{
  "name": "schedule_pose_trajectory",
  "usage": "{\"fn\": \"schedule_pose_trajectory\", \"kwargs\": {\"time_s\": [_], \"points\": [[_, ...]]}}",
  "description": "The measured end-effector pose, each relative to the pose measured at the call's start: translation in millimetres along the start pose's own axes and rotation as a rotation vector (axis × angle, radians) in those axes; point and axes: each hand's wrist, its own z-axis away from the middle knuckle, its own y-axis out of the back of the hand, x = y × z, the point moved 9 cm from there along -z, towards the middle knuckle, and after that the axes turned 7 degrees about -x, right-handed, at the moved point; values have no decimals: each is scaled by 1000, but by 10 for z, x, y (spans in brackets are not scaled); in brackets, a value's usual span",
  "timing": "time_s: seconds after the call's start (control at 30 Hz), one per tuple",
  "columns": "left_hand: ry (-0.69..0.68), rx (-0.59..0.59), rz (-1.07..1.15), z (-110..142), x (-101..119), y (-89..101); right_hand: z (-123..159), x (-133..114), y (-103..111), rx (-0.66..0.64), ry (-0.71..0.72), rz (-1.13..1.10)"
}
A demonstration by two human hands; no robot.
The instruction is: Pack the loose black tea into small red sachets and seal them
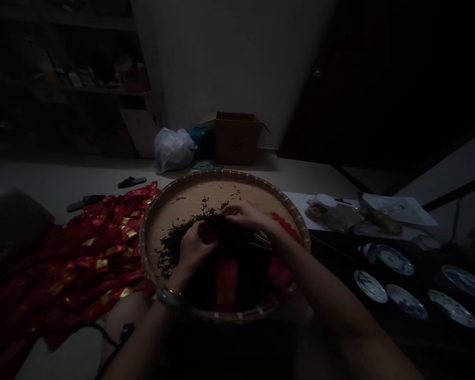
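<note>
My left hand [193, 247] is curled round a small red packet [209, 232], only part of which shows in the dim light. Close beside it, my right hand [243, 216] has its fingers pinched together above dark loose leaves, and what lies between the fingertips is too dark to make out. Both hands are over a round woven bamboo tray [198, 182]. Dried dark leaves, like tea leaves [170, 245], are scattered and heaped in it. A flat red packet [226, 282] lies near the tray's front, and more red packets [280, 272] lie at its right.
A large pile of red and gold packets [103, 248] covers the floor at left, near dark slippers [132, 182]. Behind the tray stand a white plastic bag [174, 150] and an open cardboard box [237, 138]. Blue-and-white plates [407, 302] lie on a dark surface at right.
</note>
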Motion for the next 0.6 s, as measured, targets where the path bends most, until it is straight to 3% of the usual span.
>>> {"fn": "schedule_pose_trajectory", "kwargs": {"time_s": [0.1, 0.23, 0.6], "points": [[0, -8, 26, 4, 48, 4, -81, 274, -352, -152, -22, 174], [25, -15, 13, 2, 68, 12, -186, 464, -665, -169, -78, 309], [1, 24, -19, -8, 11, 29, -142, 519, -637, -39, -85, 246]]}}
